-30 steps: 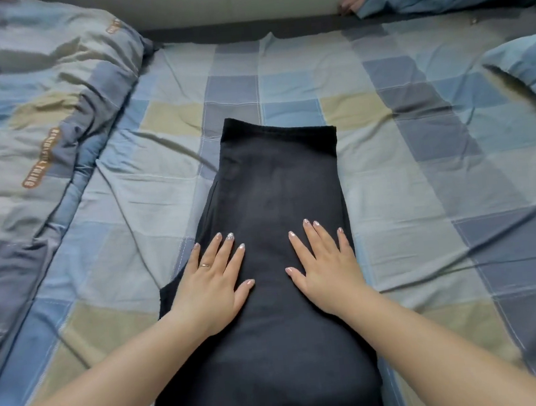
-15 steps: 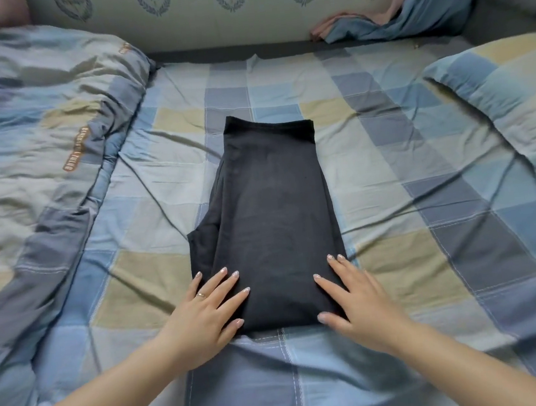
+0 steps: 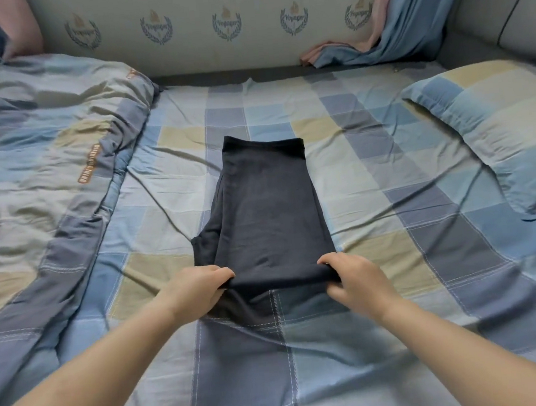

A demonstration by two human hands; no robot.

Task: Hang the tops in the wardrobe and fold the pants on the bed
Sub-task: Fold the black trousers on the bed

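A pair of dark navy pants (image 3: 269,209) lies folded lengthwise in the middle of the checked bed sheet (image 3: 371,166), waistband at the far end. My left hand (image 3: 200,291) grips the near left corner of the pants. My right hand (image 3: 355,276) grips the near right corner. The near edge is lifted a little off the sheet between both hands, with a shadow under it. A small flap of the pants sticks out on the left side.
A rumpled checked duvet (image 3: 43,159) fills the left side of the bed. A matching pillow (image 3: 499,134) lies at the right. A padded headboard (image 3: 210,28) runs along the far edge, with pink and blue curtains (image 3: 390,27) draped at its right end.
Both hands went from lying flat on the pants to sliding down to the near edge and closing on its two corners. The view pulled back.
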